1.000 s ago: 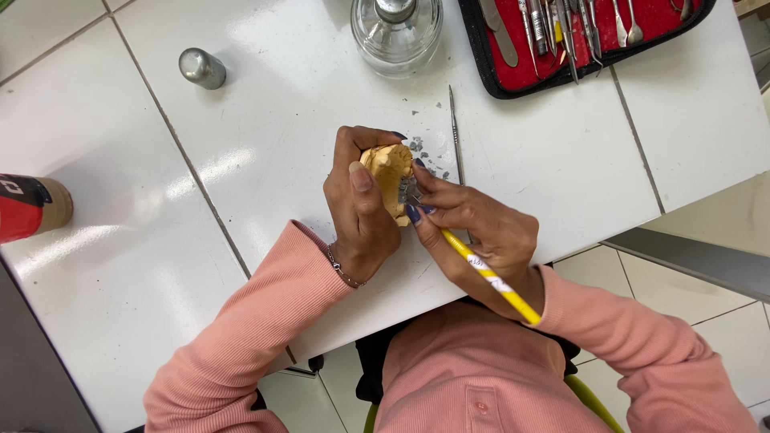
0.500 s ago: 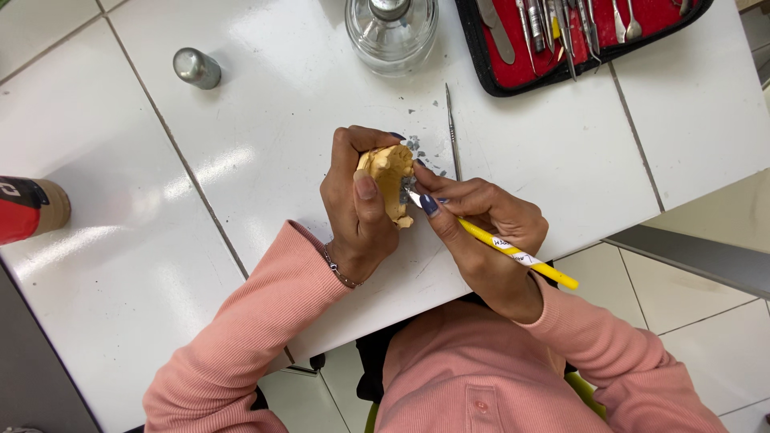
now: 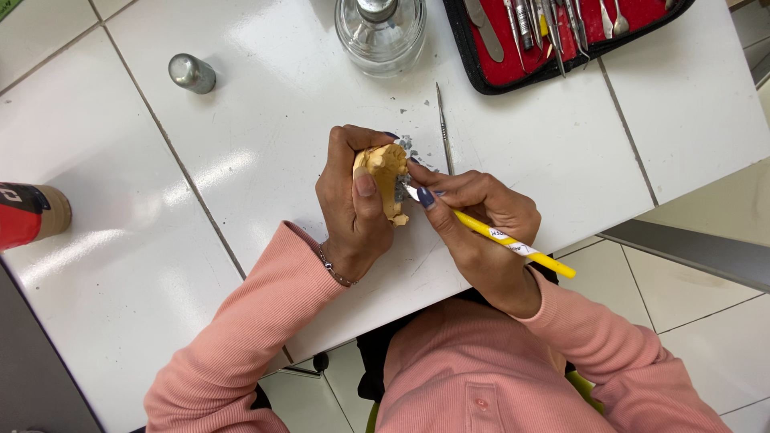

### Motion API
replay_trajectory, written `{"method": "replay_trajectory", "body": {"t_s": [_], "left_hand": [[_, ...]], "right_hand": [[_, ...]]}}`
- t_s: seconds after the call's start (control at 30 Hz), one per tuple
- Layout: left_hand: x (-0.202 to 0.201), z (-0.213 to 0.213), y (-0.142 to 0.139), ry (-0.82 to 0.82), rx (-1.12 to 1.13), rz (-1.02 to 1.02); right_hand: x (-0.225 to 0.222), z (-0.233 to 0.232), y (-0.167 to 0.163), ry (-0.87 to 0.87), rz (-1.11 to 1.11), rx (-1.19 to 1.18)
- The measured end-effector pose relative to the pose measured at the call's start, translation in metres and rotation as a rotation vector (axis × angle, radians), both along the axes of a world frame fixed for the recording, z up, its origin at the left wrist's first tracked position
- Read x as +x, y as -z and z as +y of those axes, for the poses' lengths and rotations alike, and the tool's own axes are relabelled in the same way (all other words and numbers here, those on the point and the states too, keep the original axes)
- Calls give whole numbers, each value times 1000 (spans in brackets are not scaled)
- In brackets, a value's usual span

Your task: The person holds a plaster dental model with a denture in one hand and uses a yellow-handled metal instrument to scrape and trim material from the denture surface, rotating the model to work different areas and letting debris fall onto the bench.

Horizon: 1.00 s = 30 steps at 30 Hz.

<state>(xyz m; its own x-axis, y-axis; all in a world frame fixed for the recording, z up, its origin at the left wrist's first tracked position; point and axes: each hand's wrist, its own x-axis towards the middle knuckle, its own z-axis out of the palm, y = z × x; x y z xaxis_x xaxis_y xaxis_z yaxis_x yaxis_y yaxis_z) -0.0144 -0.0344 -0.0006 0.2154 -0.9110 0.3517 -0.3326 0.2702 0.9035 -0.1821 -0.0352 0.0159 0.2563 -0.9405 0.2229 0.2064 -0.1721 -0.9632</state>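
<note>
**Both hands closed on a yellow cast and a carving tool**

We start with the white tiled table, which fills most of the view and carries everything else. Our pink sleeves come up from the lower edge. At the top right lies an open instrument case with a red lining, a row of metal tools tucked into it. Just left of the case stands a clear glass burner, partly cut off by the top edge. At the far left edge a red and tan container lies on its side.

Near the middle of the table, our left hand is wrapped around a yellow plaster cast, thumb pressed across its front, holding it just above the table. Our right hand is closed in a pen grip on a yellow-handled tool, whose metal tip meets the cast's right side; the two hands touch there.

A small metal cap sits well apart at the upper left. A thin metal probe lies loose between the cast and the burner, and grey shavings are scattered just beside the cast.
</note>
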Motion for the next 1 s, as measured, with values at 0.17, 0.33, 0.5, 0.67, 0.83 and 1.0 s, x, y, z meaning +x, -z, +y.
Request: {"method": "replay_trajectory", "body": {"t_s": [0.17,0.33,0.5,0.67,0.83,1.0], "left_hand": [[-1,1,-2,-9,3,-47],[-1,2,-6,-2,7,-49],[-3,3,-6,-7,-17,-80],[-4,1,-6,-33,36,-44],[-3,-1,-6,-26,59,-9],[-1,-1,-6,-19,72,6]], "right_hand": [[-3,0,-1,-45,22,-57],[0,0,-1,-33,20,-28],[-1,0,-2,-13,-10,20],[0,0,-4,-35,89,-48],[1,0,-7,-37,101,-56],[0,-1,-6,-51,101,-73]]}}
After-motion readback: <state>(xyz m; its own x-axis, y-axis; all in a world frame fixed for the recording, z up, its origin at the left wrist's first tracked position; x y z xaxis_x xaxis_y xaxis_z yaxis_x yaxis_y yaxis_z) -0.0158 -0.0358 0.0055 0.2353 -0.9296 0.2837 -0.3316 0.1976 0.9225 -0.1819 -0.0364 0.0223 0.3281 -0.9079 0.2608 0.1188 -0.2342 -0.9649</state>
